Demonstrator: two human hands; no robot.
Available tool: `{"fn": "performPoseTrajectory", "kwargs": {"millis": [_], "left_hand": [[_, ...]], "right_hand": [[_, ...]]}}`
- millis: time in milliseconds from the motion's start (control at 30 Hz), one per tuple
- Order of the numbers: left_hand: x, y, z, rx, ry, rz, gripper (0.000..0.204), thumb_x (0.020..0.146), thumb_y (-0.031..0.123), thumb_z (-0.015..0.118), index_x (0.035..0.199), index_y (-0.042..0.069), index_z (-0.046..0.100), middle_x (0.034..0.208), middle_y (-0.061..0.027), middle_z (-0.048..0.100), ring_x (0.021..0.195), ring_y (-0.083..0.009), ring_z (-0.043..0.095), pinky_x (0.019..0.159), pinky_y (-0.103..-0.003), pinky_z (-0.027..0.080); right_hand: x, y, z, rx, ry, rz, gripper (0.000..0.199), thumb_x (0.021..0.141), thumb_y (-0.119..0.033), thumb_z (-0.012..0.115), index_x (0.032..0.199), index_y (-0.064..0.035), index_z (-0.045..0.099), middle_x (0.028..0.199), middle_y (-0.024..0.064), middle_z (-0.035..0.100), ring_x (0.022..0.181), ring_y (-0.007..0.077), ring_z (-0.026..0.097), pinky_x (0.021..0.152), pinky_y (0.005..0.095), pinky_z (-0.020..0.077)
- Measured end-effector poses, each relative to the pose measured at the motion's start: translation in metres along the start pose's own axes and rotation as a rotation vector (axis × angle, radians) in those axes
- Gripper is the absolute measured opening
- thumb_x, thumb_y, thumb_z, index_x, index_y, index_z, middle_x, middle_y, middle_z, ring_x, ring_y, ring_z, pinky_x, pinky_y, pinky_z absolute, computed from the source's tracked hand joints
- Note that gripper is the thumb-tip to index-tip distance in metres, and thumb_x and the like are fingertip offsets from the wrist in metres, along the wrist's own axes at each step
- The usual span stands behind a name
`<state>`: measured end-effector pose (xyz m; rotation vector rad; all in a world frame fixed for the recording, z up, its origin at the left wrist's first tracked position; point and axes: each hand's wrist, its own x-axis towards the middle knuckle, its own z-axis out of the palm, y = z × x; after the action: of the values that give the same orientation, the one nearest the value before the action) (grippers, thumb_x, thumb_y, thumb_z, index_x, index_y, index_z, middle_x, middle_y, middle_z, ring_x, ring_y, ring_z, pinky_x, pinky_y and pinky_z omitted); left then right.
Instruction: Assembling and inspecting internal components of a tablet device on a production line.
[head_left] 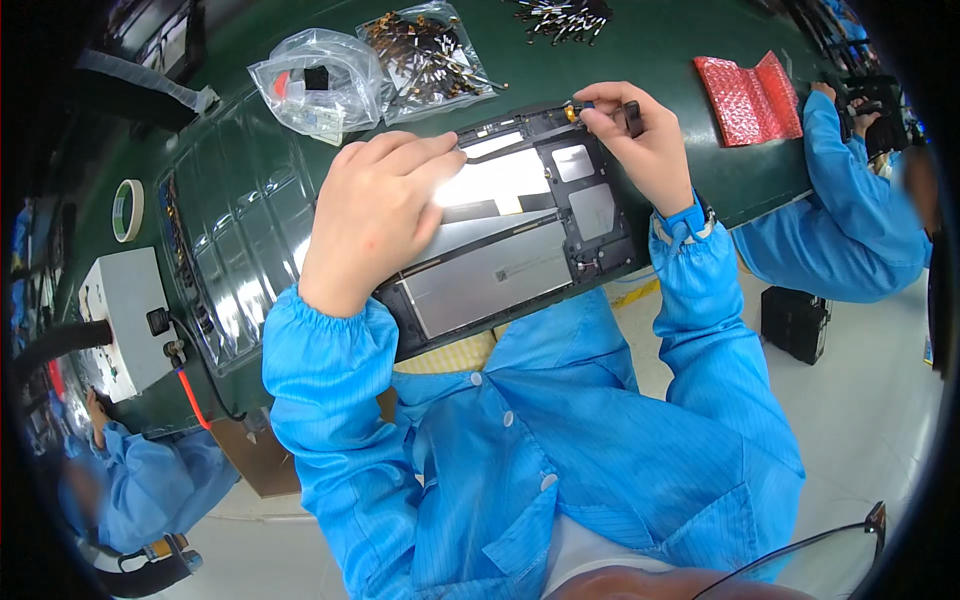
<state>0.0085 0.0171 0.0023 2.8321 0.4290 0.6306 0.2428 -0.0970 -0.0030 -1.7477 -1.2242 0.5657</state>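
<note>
An opened tablet-like device (pixel 490 275), with a black frame and silver panels inside, lies tilted at the table's front edge in front of me. My left hand (pixel 375 205) rests over its left part, fingers stretched toward the upper edge and thumb apart from them. At the upper right corner, my right hand (pixel 640 140) pinches a small black part with a gold end (pixel 575 110) against the frame. A black rounded piece (pixel 633 118) shows between the right fingers; whether it belongs to that part I cannot tell. Bright glare covers the middle panel.
Behind the device lie a clear bag (pixel 320 85), a bag of small gold-ended parts (pixel 425 60) and a loose pile of similar parts (pixel 565 18). Red bubble wrap (pixel 745 100) is at right. Left are a clear plastic tray (pixel 245 220), tape roll (pixel 127 210) and grey box (pixel 130 320). Co-workers sit on both sides.
</note>
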Motion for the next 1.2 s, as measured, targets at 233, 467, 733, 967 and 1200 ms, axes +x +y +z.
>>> {"fn": "performPoseTrajectory", "kwargs": {"millis": [233, 467, 733, 967, 1200], "left_hand": [[0.002, 0.002, 0.001, 0.049, 0.024, 0.007, 0.028, 0.063, 0.003, 0.060, 0.090, 0.009, 0.063, 0.103, -0.0004, 0.062, 0.090, -0.0193, 0.056, 0.077, -0.033, 0.043], [0.006, 0.008, 0.002, 0.116, -0.021, -0.008, 0.027, 0.066, 0.004, 0.058, 0.093, 0.010, 0.063, 0.103, -0.0010, 0.061, 0.093, -0.0205, 0.056, 0.078, -0.033, 0.043], [0.008, 0.012, 0.008, 0.282, -0.007, 0.059, 0.015, 0.065, 0.010, 0.058, 0.079, 0.010, 0.061, 0.105, 0.0017, 0.058, 0.097, -0.0177, 0.052, 0.078, -0.032, 0.042], [0.019, 0.020, 0.001, 0.357, -0.147, 0.185, 0.014, 0.070, 0.010, 0.060, 0.083, 0.006, 0.062, 0.101, 0.0039, 0.058, 0.096, -0.0146, 0.053, 0.076, -0.030, 0.042], [0.024, 0.017, -0.006, 0.324, -0.209, 0.257, 0.013, 0.070, 0.010, 0.061, 0.081, 0.005, 0.064, 0.097, 0.0032, 0.059, 0.093, -0.0133, 0.054, 0.075, -0.028, 0.042]], "right_hand": [[-0.002, 0.001, 0.004, -0.096, 0.086, -0.091, 0.017, 0.080, -0.008, 0.062, 0.096, -0.0037, 0.064, 0.073, -0.0022, 0.055, 0.064, 0.0027, 0.048, 0.054, 0.0157, 0.0380], [-0.002, 0.008, 0.002, -0.230, 0.066, -0.259, 0.022, 0.074, -0.002, 0.063, 0.095, -0.0039, 0.062, 0.080, 0.0105, 0.062, 0.075, 0.0224, 0.063, 0.064, 0.0290, 0.0503], [-0.005, 0.014, 0.009, -0.479, 0.164, -0.467, 0.019, 0.076, -0.017, 0.064, 0.093, -0.0097, 0.063, 0.073, 0.0061, 0.058, 0.065, 0.0253, 0.058, 0.055, 0.0325, 0.0464], [-0.008, 0.015, 0.009, -0.502, 0.188, -0.490, 0.020, 0.072, -0.011, 0.064, 0.092, -0.0108, 0.063, 0.073, 0.0055, 0.058, 0.065, 0.0242, 0.059, 0.055, 0.0325, 0.0460], [-0.008, 0.013, 0.006, -0.479, 0.143, -0.481, 0.028, 0.066, -0.004, 0.066, 0.094, -0.0090, 0.062, 0.076, 0.0059, 0.059, 0.068, 0.0241, 0.061, 0.057, 0.0324, 0.0478]]}}
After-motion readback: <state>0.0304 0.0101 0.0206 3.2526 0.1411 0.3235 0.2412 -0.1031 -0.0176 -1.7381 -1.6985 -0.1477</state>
